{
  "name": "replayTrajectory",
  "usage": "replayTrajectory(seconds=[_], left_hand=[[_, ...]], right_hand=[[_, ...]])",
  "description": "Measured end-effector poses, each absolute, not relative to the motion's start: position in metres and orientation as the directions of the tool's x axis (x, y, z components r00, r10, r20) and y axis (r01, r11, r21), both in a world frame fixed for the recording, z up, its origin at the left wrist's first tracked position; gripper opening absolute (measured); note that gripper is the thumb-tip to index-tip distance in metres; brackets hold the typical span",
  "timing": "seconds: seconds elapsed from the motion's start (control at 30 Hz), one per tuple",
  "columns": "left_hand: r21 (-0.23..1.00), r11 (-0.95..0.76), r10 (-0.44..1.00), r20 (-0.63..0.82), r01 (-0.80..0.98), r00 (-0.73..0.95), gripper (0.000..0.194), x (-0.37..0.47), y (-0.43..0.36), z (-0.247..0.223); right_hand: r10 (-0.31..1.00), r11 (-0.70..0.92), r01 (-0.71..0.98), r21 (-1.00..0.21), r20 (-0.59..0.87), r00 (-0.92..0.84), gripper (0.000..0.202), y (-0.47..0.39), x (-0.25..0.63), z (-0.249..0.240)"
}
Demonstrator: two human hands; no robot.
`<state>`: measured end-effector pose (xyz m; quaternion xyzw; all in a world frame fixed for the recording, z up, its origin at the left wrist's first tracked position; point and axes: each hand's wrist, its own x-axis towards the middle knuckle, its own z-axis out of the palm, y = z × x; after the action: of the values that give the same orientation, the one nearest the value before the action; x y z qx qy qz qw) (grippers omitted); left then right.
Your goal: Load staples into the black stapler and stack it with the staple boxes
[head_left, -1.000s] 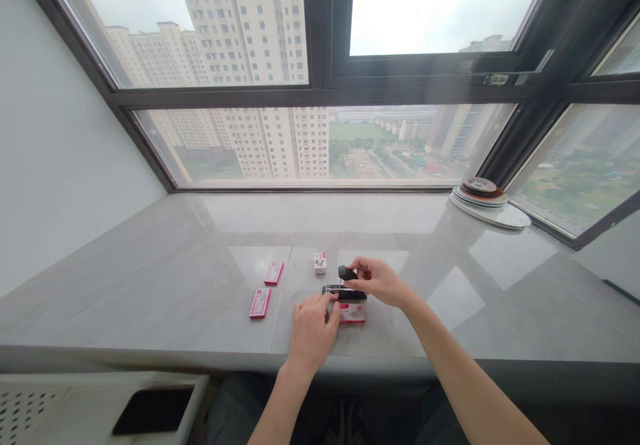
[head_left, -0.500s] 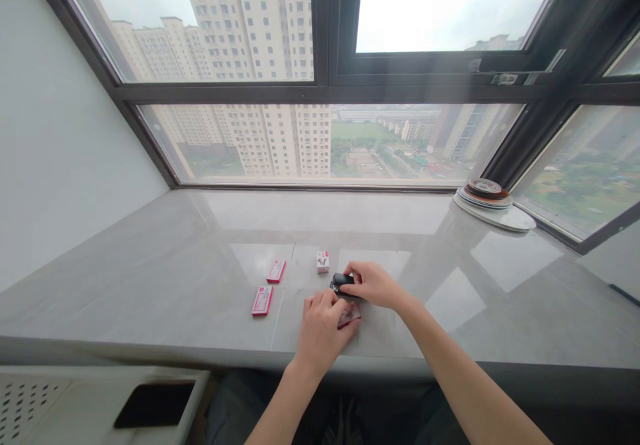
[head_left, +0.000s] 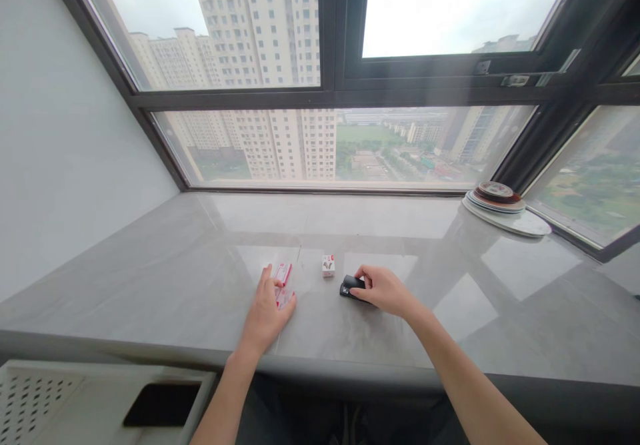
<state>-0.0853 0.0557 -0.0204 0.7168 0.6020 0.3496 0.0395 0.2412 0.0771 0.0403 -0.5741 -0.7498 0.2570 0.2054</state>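
Observation:
My right hand grips a black stapler on the grey counter, thumb in front and fingers behind. To the left, my left hand has its fingers and thumb around a pink-and-white packet, which the hand partly covers. Just behind that packet lies another flat pink-and-white box, close to my left fingertips. A small white box with a dark picture and red marks stands between the hands, behind the stapler's left end.
Stacked round plates sit at the counter's back right corner, by the window. Below the counter's front edge at left is a white perforated surface with a black object on it.
My left hand has moved left with the pink packet, away from the stapler to the flat boxes. My right hand still holds the stapler. The camera view has shifted slightly.

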Motion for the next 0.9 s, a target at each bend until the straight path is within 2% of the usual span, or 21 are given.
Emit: replayTrajectory(seconds=[0.1, 0.23, 0.27, 0.37, 0.5, 0.67, 0.77, 0.9], left_hand=[[0.476, -0.238, 0.921, 0.388, 0.846, 0.041, 0.065, -0.077, 0.064, -0.026], [0.403, -0.260, 0.920, 0.380, 0.877, 0.098, 0.073, -0.053, 0.073, -0.026], [0.386, -0.284, 0.913, 0.388, 0.878, 0.125, 0.074, -0.044, 0.075, -0.026], [0.340, -0.343, 0.895, 0.400, 0.875, 0.196, 0.070, -0.010, 0.081, -0.024], [0.297, -0.359, 0.881, 0.420, 0.885, 0.217, 0.057, 0.030, 0.083, -0.021], [0.303, -0.359, 0.871, 0.450, 0.883, 0.199, 0.049, 0.044, 0.058, -0.021], [0.325, -0.356, 0.873, 0.451, 0.876, 0.187, 0.048, 0.036, 0.037, -0.025], [0.345, -0.355, 0.875, 0.449, 0.869, 0.180, 0.048, 0.004, 0.033, -0.028]], right_hand=[[0.966, 0.204, 0.764, -0.612, 0.000, -0.258, 0.036, 0.074, 0.243, 0.047], [0.971, 0.176, 0.778, -0.603, -0.024, -0.238, 0.032, 0.066, 0.248, 0.050], [0.974, 0.142, 0.778, -0.612, -0.051, -0.218, 0.038, 0.064, 0.248, 0.049], [0.986, 0.036, 0.717, -0.696, -0.094, -0.140, 0.056, 0.058, 0.247, 0.037], [0.996, -0.037, 0.531, -0.847, -0.076, -0.053, 0.060, 0.050, 0.245, 0.017], [0.993, -0.091, 0.321, -0.943, -0.111, -0.046, 0.070, 0.031, 0.236, 0.003], [0.986, -0.079, 0.250, -0.965, -0.113, -0.125, 0.066, 0.020, 0.212, -0.001], [0.989, 0.058, 0.264, -0.963, 0.020, -0.145, 0.055, 0.023, 0.164, -0.005]])
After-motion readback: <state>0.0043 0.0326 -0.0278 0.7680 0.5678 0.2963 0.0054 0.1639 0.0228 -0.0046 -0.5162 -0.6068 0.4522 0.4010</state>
